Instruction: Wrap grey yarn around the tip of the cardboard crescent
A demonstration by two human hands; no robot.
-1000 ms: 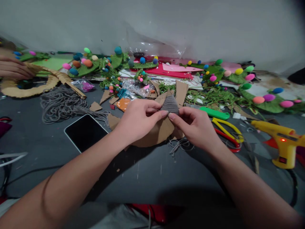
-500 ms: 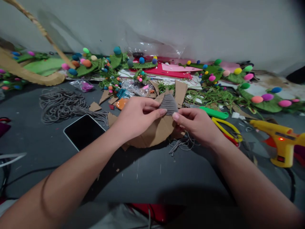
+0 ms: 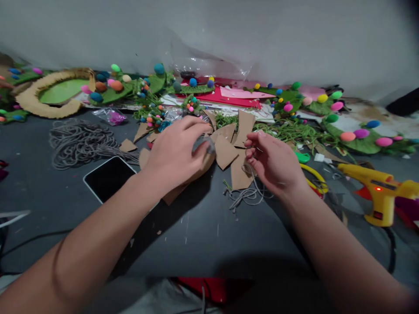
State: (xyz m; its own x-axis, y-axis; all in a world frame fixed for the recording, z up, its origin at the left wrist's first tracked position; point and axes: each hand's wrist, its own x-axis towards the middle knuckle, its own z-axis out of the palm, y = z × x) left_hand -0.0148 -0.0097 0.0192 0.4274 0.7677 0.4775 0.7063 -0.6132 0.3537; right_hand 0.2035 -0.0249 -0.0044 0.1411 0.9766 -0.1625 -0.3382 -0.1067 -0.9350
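My left hand [image 3: 178, 150] is closed, thumb and fingers around a small cardboard piece wrapped in grey cord [image 3: 208, 146], which is blurred and partly covered. Below that hand a curved edge of brown cardboard [image 3: 201, 171] shows. My right hand [image 3: 273, 163] is apart from it on the right, fingers curled in toward the thumb; what they pinch is too small to make out. Between the hands lie loose cardboard cut-outs [image 3: 225, 151]. A small tangle of thin grey cord [image 3: 248, 195] rests just below my right hand, one loop reaching up close to its fingers.
A larger heap of grey cord [image 3: 81, 144] and a phone [image 3: 109, 179] lie left. To the right are yellow-handled pliers [image 3: 316, 179], a green-handled tool [image 3: 301, 157] and a yellow glue gun [image 3: 381, 187], its light on. Leaves with coloured balls [image 3: 362, 133] line the wall.
My hands have moved apart: the left went left with the wrapped piece, the right opened distance from it. Cardboard cut-outs between them are now uncovered. The view has shifted slightly.
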